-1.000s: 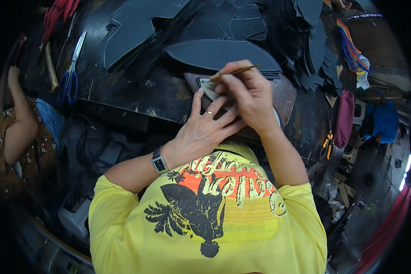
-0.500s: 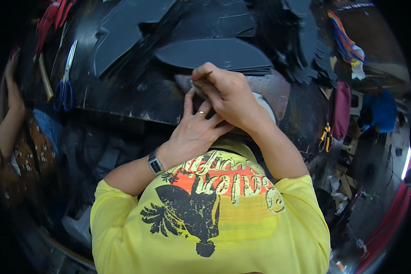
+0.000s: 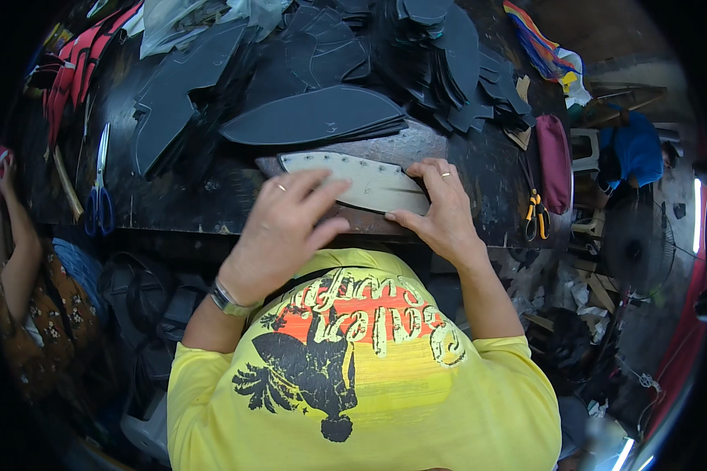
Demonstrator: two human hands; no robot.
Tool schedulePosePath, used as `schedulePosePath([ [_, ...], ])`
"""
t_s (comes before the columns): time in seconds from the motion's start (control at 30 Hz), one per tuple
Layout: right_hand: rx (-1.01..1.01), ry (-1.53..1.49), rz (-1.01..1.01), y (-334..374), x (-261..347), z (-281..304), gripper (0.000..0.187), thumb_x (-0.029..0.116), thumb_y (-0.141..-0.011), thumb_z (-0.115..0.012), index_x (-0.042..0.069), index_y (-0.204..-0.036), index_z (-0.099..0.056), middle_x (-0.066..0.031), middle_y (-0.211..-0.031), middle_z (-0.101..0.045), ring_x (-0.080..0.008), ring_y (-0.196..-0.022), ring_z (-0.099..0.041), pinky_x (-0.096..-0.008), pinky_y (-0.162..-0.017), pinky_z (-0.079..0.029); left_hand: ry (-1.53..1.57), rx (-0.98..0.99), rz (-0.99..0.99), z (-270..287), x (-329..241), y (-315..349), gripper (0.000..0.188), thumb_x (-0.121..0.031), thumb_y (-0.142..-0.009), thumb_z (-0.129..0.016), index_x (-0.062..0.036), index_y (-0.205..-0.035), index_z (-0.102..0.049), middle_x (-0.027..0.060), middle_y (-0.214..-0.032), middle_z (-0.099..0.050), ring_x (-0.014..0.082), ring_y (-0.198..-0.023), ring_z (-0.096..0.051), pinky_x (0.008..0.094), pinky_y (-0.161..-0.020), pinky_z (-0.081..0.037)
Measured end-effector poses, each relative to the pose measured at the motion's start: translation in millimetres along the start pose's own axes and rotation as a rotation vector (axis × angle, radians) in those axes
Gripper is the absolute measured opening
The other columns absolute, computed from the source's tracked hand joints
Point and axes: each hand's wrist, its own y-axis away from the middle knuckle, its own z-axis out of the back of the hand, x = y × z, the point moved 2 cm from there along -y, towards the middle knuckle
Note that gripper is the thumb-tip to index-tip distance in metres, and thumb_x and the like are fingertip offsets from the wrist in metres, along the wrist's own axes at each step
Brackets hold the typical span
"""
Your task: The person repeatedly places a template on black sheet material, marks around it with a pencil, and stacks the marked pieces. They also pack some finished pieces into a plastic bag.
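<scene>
A pale, curved flat panel (image 3: 361, 179) with a dark rim lies near the table's front edge. Small dark marks run in a row along its far edge. My right hand (image 3: 441, 206) grips its right end, thumb at the near side and fingers at the far side. Over the panel's left part is my left hand (image 3: 291, 212), fingers apart and slightly blurred, with no object visible in it; whether it touches the panel I cannot tell. Beneath the panel is a brown board (image 3: 420, 145). Just beyond lies a stack of dark, leaf-shaped cut pieces (image 3: 314, 116).
Blue-handled scissors (image 3: 100, 188) lie left on the dark table (image 3: 173, 208), beside a wooden-handled tool (image 3: 68, 184). More dark cut pieces (image 3: 456, 71) are piled at the back. Orange-handled snips (image 3: 536, 216) and a maroon pouch (image 3: 554, 165) lie right. Another person's arm (image 3: 20, 251) shows far left.
The thin stick in my right hand is no longer in view. My hands have parted, the right moving to the panel's right end, the left lifting leftward. The pale panel is now uncovered.
</scene>
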Motion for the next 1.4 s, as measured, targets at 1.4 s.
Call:
schedulePosePath([
  [1.4, -0.005, -1.61, -0.466, 28.3, -68.3, 12.3, 0.015, 0.018, -0.101, -0.066, 0.008, -0.113, -0.065, 0.0011, -0.092, -0.068, -0.0045, -0.065, -0.057, -0.0181, -0.051, -0.042, -0.252, -0.173, -0.203, -28.3, 18.4, 5.7, 0.028, -0.012, -0.085, -0.076, -0.01, -0.113, -0.076, 0.0035, -0.109, -0.068, 0.0214, -0.1, -0.064, 0.0396, -0.089, -0.042],
])
